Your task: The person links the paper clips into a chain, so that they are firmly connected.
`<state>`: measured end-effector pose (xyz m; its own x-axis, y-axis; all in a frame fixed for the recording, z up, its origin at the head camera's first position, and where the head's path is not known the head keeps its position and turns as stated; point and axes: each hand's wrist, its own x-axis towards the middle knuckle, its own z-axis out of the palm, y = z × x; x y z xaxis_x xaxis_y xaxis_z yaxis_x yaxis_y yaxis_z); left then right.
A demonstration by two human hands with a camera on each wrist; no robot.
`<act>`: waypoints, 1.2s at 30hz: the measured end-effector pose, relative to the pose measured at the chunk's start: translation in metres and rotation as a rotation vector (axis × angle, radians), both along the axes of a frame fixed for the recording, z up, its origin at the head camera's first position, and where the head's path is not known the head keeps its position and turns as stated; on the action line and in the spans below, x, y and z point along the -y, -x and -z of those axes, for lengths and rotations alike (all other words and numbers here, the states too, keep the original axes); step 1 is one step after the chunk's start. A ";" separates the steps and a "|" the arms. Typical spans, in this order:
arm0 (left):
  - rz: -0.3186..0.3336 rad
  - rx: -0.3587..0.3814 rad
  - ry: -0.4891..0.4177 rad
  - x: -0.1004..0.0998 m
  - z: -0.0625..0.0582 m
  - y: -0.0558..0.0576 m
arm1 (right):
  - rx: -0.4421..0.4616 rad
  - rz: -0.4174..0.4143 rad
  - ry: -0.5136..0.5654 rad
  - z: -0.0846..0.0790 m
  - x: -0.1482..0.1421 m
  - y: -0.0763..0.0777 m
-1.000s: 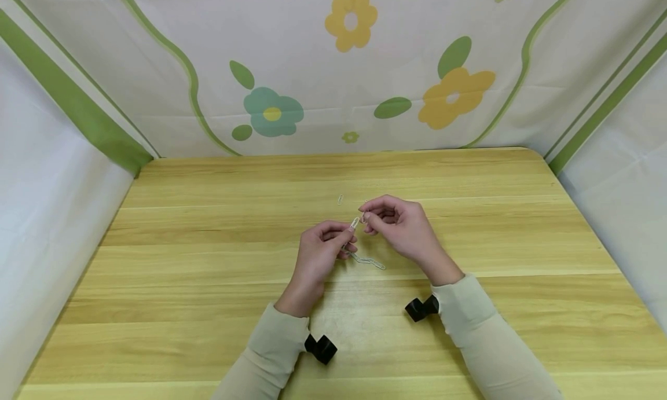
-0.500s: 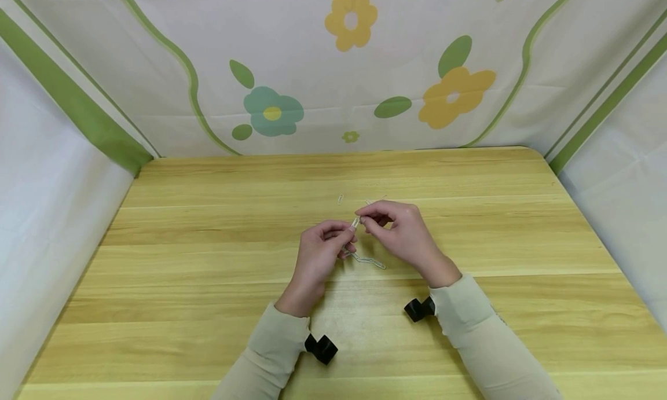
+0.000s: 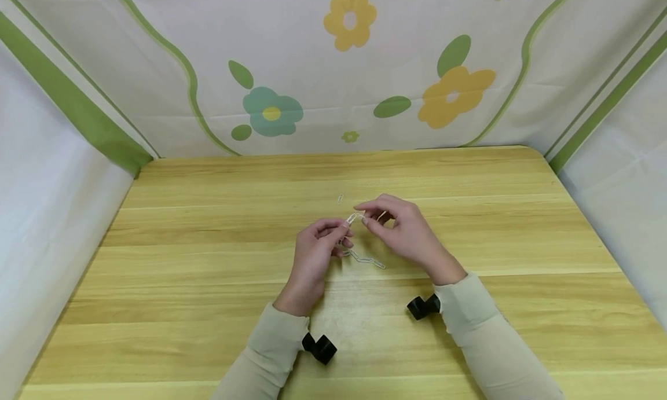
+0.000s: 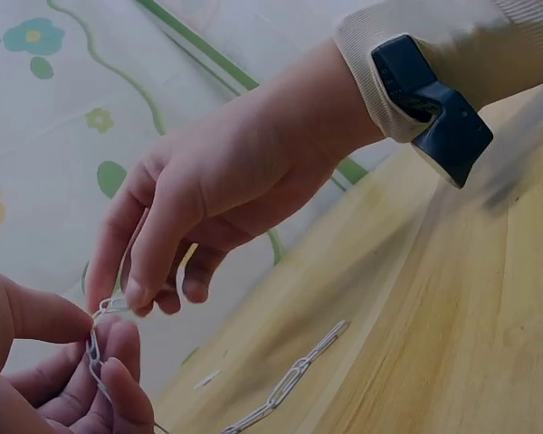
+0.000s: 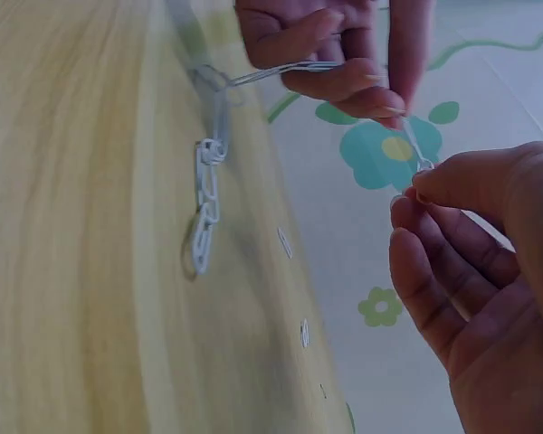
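Observation:
A chain of white paper clips (image 3: 371, 261) runs through my left hand (image 3: 314, 255), and its tail lies on the table. My left thumb and index finger pinch the chain near its upper end. From there the end paper clip (image 4: 114, 306) reaches across to my right hand (image 3: 409, 229), whose thumb and index finger pinch it. It looks hooked to the clip in my left hand, making a small arch between the two hands. In the right wrist view, the hanging chain (image 5: 206, 181) shows several linked clips below my left fingers, and my right fingertips cover part of the end clip.
A loose paper clip (image 3: 340, 199) lies beyond my hands on the wooden table (image 3: 182, 261). More loose clips, including one paper clip (image 5: 305, 333), show in the right wrist view. A flowered white curtain (image 3: 312, 58) stands behind the table. Black wrist cameras (image 3: 324, 349) sit at both cuffs.
My right hand brought its paper clip from apart onto the clip in my left hand, then drew slightly back to the right. The two clips now form an arch; the tail has barely moved.

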<state>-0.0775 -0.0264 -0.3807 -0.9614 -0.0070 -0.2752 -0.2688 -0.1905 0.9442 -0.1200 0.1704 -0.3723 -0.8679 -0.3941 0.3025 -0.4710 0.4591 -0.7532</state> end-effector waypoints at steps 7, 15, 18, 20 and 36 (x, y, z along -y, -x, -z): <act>0.067 0.009 0.027 -0.001 0.000 0.000 | 0.264 0.078 0.154 -0.003 -0.006 0.003; 0.145 -0.023 0.082 -0.004 0.001 -0.001 | 0.409 0.082 0.182 -0.005 -0.007 0.003; 0.153 -0.032 0.093 -0.005 0.001 -0.002 | 0.422 0.085 0.174 -0.004 -0.006 0.003; 0.151 -0.040 0.099 -0.005 0.001 -0.002 | 0.420 0.090 0.174 -0.004 -0.006 0.003; -0.174 0.015 -0.031 0.020 0.001 0.007 | 0.347 0.297 -0.207 0.011 -0.007 0.055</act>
<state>-0.0841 -0.0466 -0.3812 -0.9420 -0.1646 -0.2926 -0.2437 -0.2641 0.9332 -0.1745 0.1772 -0.3829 -0.9873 -0.1361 -0.0825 -0.0351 0.6919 -0.7211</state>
